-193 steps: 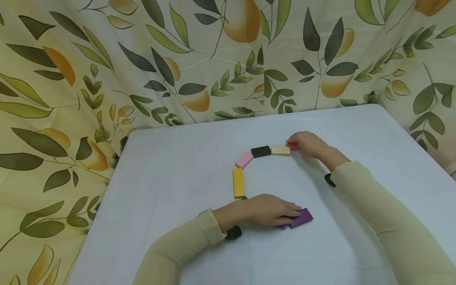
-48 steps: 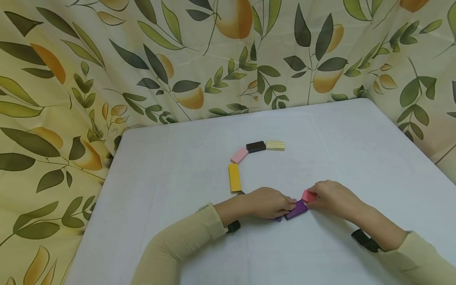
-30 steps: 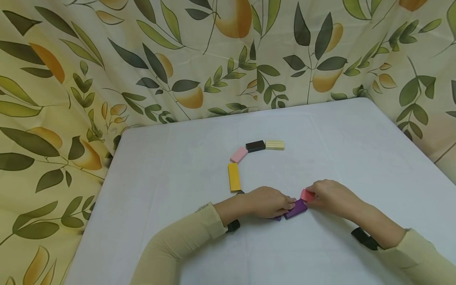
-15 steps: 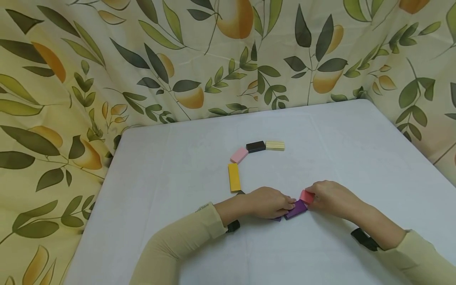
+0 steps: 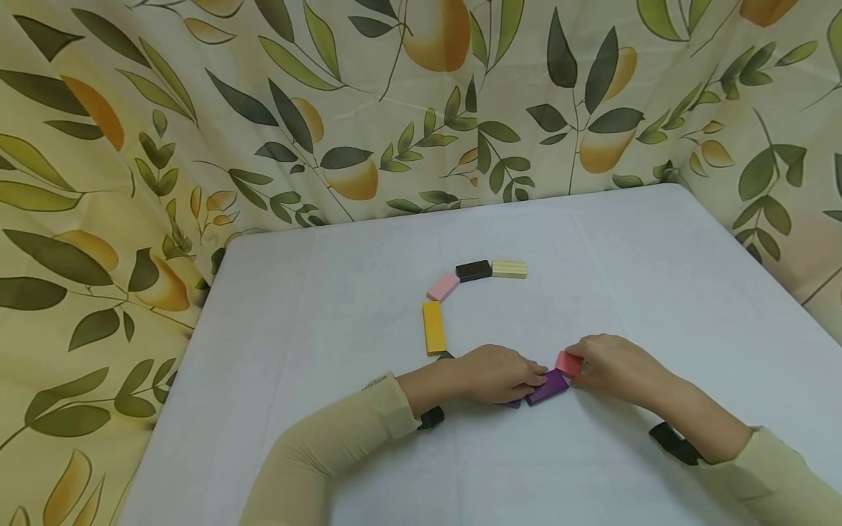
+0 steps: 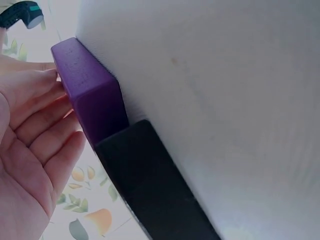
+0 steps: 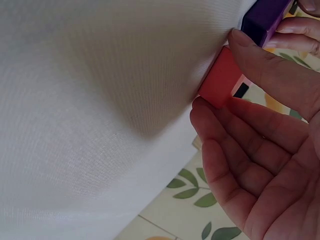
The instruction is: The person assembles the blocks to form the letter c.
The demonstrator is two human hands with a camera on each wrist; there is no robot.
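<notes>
In the head view, my right hand (image 5: 615,369) pinches a coral-red block (image 5: 568,363) between thumb and fingers. The right wrist view shows this block (image 7: 220,77) standing on the white cloth close to a purple block (image 7: 262,22). My left hand (image 5: 500,374) lies low over the curve of blocks, its fingertips touching the purple block (image 5: 547,387). A second purple block (image 5: 511,404) is mostly hidden under that hand. In the left wrist view, relaxed fingers lie behind a purple block (image 6: 90,90), whose end meets a black block (image 6: 155,185).
Onward from the left hand, a dark block (image 5: 445,356) barely shows, followed by a yellow block (image 5: 434,328), a pink block (image 5: 444,286), a black block (image 5: 473,271) and a cream block (image 5: 509,269). They curve across a white-covered table (image 5: 329,292). A leaf-patterned curtain (image 5: 421,146) hangs behind.
My right hand has brought the red block from beside the cream block to the near purple block. In the last second both hands stay almost still; my left hand remains over the purple blocks.
</notes>
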